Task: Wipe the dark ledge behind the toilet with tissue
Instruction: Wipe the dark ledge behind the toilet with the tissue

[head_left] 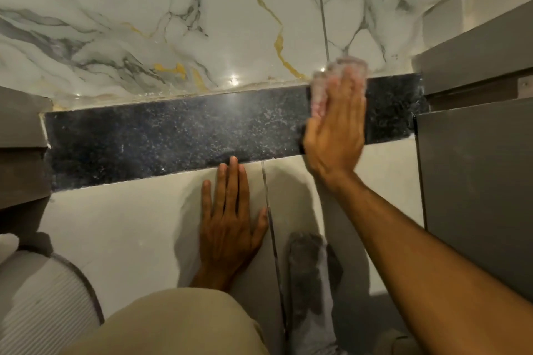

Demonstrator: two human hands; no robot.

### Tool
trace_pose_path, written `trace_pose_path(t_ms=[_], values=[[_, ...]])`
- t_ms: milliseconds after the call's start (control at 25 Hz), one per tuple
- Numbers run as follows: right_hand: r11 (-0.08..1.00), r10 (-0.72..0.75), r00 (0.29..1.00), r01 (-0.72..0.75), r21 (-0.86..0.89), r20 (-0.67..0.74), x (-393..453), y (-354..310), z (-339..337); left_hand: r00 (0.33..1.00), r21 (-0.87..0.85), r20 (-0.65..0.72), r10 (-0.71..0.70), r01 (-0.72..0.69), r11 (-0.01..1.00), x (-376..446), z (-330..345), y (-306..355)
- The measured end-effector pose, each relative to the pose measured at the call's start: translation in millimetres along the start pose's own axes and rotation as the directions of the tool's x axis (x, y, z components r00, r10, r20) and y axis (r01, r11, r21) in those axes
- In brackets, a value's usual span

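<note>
Tissue wad (pixel 339 78) is pressed flat on dark granite ledge (pixel 173 135) under right hand (pixel 336 130), fingers extended; left hand (pixel 230 216) is spread empty on tile wall (pixel 129 225).

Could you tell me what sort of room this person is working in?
Most likely a bathroom or toilet room. The marble-look wall tiles run down to a dark speckled stone ledge, plain pale tiles face the wall below it, and a white ribbed object, possibly a toilet fitting, sits low left.

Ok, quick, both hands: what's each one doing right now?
Left hand: open, empty, flat against the pale wall tile below the dark ledge.
Right hand: fingers extended, pressing the tissue onto the ledge.
</note>
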State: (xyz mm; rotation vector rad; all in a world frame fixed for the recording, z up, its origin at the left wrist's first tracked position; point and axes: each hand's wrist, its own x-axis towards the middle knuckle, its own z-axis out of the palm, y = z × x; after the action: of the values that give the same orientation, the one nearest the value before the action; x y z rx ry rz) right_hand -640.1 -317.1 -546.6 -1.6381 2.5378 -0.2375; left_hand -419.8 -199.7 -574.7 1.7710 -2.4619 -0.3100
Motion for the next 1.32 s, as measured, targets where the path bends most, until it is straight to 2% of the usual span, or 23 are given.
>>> trace_pose_path(t_ms=[80, 120, 160, 200, 240, 320, 360, 400, 440, 520, 600, 680, 760, 800, 880, 960, 1000, 1040, 1120, 1200, 1240, 1280, 1320], values=[[0.969, -0.247, 0.968, 0.247, 0.005, 0.043, -6.2, -10.2, 11.2, 1.0, -0.007, 0.006, 0.008, -0.008, 1.0, -0.2, 1.8, -0.3], [0.923, -0.383, 0.919, 0.384, 0.01, 0.093, -23.5, -3.4, 11.6, 1.0, -0.012, 0.005, 0.005, -0.005, 1.0, -0.8, 0.8, 0.2], [0.888, -0.457, 0.878, 0.46, 0.012, 0.145, -45.1, 11.4, 5.9, 1.0, -0.015, 0.004, 0.003, -0.003, 1.0, -1.1, -0.4, 1.4], [0.888, -0.452, 0.874, 0.461, -0.009, 0.176, -61.2, 32.2, -3.4, 1.0, -0.017, 0.004, 0.001, -0.001, 1.0, -1.0, -2.2, 2.6], [0.92, -0.376, 0.909, 0.389, -0.044, 0.179, -63.3, 52.6, -11.5, 1.0, -0.018, 0.005, 0.0, 0.0, 1.0, 0.2, -3.6, 3.4], [0.991, -0.045, 0.994, 0.057, -0.119, 0.102, -34.5, 73.4, -18.7, 1.0, -0.008, 0.007, -0.005, 0.006, 1.0, 1.9, -3.3, 3.8], [0.986, 0.102, 0.994, -0.097, -0.138, 0.034, -10.3, 72.5, -16.9, 1.0, 0.004, 0.006, -0.005, 0.005, 1.0, 2.1, -1.2, 3.7], [0.975, 0.159, 0.987, -0.156, -0.156, 0.003, 11.1, 64.5, -13.6, 1.0, 0.015, 0.002, 0.0, 0.0, 1.0, 2.0, 0.8, 2.5], [0.976, 0.11, 0.994, -0.107, -0.188, 0.004, 24.1, 52.5, -8.1, 1.0, 0.021, 0.001, 0.006, -0.006, 1.0, 2.0, 2.1, 1.5], [0.978, -0.137, 0.989, 0.144, -0.152, 0.053, 16.8, 32.5, 1.5, 1.0, 0.013, 0.001, 0.014, -0.014, 1.0, 1.8, 4.4, 1.5], [0.973, -0.204, 0.967, 0.218, -0.081, 0.152, -32.4, 33.5, -3.0, 1.0, -0.002, 0.009, 0.012, -0.012, 1.0, 0.2, 3.5, 0.1], [0.995, 0.001, 0.993, 0.01, -0.096, 0.121, -56.1, 53.7, -16.2, 1.0, -0.014, 0.011, 0.018, -0.018, 1.0, 0.8, 2.2, -0.1], [0.961, 0.262, 0.964, -0.258, -0.099, 0.038, -25.7, 60.2, -17.5, 1.0, -0.017, 0.017, 0.021, -0.021, 1.0, 1.0, 4.2, -0.8], [0.95, 0.297, 0.955, -0.298, -0.092, -0.019, 0.6, 54.6, -13.7, 1.0, -0.015, 0.015, 0.027, -0.027, 1.0, 0.9, 5.7, -2.0], [0.977, 0.146, 0.989, -0.148, -0.155, -0.026, 33.8, 29.7, -2.4, 0.999, 0.007, 0.011, 0.033, -0.033, 0.999, 1.1, 9.9, -3.6], [0.973, -0.142, 0.99, 0.136, -0.187, -0.015, 9.4, 11.1, 11.6, 1.0, 0.006, 0.011, 0.026, -0.026, 1.0, 1.1, 9.2, -3.7], [0.963, -0.207, 0.978, 0.207, -0.174, 0.015, -20.4, 9.5, 10.0, 1.0, -0.004, 0.013, 0.021, -0.021, 1.0, 0.8, 6.3, -3.2], [0.972, -0.176, 0.984, 0.179, -0.151, 0.034, -50.8, 14.0, 2.2, 1.0, -0.017, 0.015, 0.023, -0.022, 1.0, 1.3, 3.2, -2.2], [0.987, 0.076, 0.996, -0.07, -0.148, 0.037, -79.8, 36.8, -11.6, 0.999, -0.031, 0.026, 0.023, -0.022, 0.999, 2.1, -1.1, 1.0], [0.937, 0.325, 0.946, -0.323, -0.132, -0.011, -50.7, 38.8, -11.4, 1.0, -0.042, 0.024, 0.018, -0.017, 0.999, 1.7, -0.8, 0.2], [0.929, 0.345, 0.937, -0.349, -0.124, -0.052, -25.8, 29.2, -4.5, 1.0, -0.042, 0.021, 0.019, -0.018, 0.999, 1.4, 0.9, -1.0], [0.948, 0.276, 0.96, -0.28, -0.152, -0.052, -1.6, 13.9, 2.4, 1.0, -0.036, 0.015, 0.021, -0.021, 0.999, 1.0, 2.4, -2.0], [0.976, 0.133, 0.991, -0.136, -0.169, -0.03, 13.9, -1.2, 9.7, 1.0, -0.03, 0.007, 0.024, -0.023, 0.999, 0.8, 3.8, -2.5]])
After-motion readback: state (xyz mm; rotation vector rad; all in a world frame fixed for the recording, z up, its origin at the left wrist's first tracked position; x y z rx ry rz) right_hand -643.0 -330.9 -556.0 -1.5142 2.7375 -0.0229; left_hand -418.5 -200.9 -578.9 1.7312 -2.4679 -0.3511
